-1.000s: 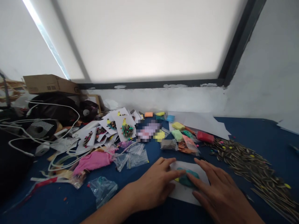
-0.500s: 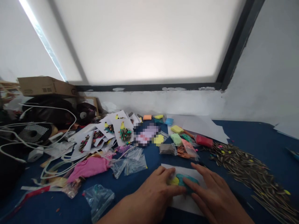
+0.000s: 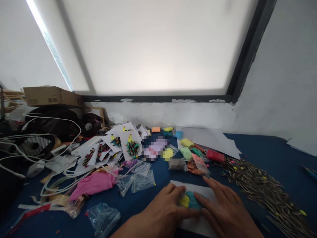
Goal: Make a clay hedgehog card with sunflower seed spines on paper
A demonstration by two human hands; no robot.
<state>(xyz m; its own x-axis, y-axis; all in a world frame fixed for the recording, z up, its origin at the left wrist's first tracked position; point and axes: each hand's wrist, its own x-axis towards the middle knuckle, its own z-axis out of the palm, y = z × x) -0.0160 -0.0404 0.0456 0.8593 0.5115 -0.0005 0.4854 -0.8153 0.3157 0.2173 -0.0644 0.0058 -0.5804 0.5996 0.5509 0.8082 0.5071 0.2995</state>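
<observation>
A flat piece of modelling clay, yellow (image 3: 184, 201) on its left and teal (image 3: 193, 201) on its right, lies on a white sheet of paper (image 3: 198, 223) near the front of the table. My left hand (image 3: 165, 206) holds it from the left, thumb and forefinger bent around its edges. From the other side, my right hand (image 3: 223, 206) rests with long, outstretched fingers, one fingertip touching the teal part. The clay's lower edge is partly hidden by my fingers.
Striped sunflower seeds (image 3: 267, 188) are heaped at right. Clay packs, including a red one (image 3: 215, 156) and a brown one (image 3: 177, 164), lie beyond the paper. Decorated cards (image 3: 131, 145), pink clay (image 3: 95, 185), clear bags (image 3: 103, 216) and white cables (image 3: 53, 189) crowd the left.
The view has tilted up slightly, so the table sits lower. My right fingers have shifted a little over the teal clay, which looks more compact on its right side.
</observation>
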